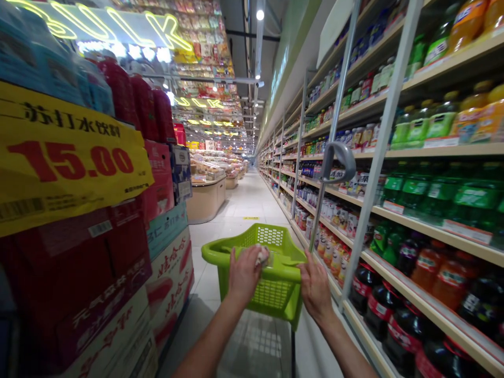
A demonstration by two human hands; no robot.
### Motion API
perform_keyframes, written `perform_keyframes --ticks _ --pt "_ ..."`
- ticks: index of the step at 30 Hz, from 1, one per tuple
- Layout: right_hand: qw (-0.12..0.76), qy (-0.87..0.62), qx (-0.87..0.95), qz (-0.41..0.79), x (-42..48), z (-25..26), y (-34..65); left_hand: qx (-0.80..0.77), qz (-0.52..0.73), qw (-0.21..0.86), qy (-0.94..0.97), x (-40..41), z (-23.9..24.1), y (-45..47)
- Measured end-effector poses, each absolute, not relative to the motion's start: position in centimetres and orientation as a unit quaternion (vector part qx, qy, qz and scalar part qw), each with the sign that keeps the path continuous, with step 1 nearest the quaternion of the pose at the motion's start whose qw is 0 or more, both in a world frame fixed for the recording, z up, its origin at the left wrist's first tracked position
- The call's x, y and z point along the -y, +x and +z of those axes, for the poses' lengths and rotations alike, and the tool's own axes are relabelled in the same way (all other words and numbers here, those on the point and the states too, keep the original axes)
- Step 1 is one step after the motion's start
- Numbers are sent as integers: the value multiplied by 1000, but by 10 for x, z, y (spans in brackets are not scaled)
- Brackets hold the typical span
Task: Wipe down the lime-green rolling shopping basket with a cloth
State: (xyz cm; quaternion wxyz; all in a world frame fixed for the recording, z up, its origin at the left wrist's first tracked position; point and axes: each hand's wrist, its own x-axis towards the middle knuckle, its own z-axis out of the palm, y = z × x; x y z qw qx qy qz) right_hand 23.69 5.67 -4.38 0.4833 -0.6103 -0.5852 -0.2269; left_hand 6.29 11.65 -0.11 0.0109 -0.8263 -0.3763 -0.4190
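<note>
A green plastic shopping basket [260, 289] with perforated walls is in front of me in the aisle. My left hand [244, 275] is at its near rim, fingers closed around a small whitish packet [262, 255] that looks clear-wrapped; its contents are too small to make out. On the rim's right side, my right hand [315, 286] has its fingers curled over the edge. From that side a metal pole rises to a grey loop handle [338, 163], which neither hand touches. The inside of the basket is mostly hidden by its near wall and my left hand.
Shelves of bottled drinks [444, 194] line the right side closely. Stacked drink cartons [169, 262] stand close on the left, under a yellow price sign [71, 157]. A pale tiled aisle [252, 197] runs ahead, past wooden display counters [208, 202] at the left.
</note>
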Motion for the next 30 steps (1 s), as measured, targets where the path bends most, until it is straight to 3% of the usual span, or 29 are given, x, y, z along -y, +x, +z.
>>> perform_keyframes --ticks 3,9,16,23,30 --pt "494 -607 574 -240 -58 -47 235 404 -418 9 -814 -115 1 65" --pt "494 -592 584 -256 -58 -50 237 302 -366 11 -880 -95 -3 88" --pt "496 -601 575 -251 -55 -48 239 438 -427 58 -789 -128 -6 38" --pt "481 -594 583 -275 -54 -51 244 271 -351 24 -896 -98 -3 82" --pt "469 -613 575 -273 -53 -45 242 448 -423 7 -788 -132 1 27"
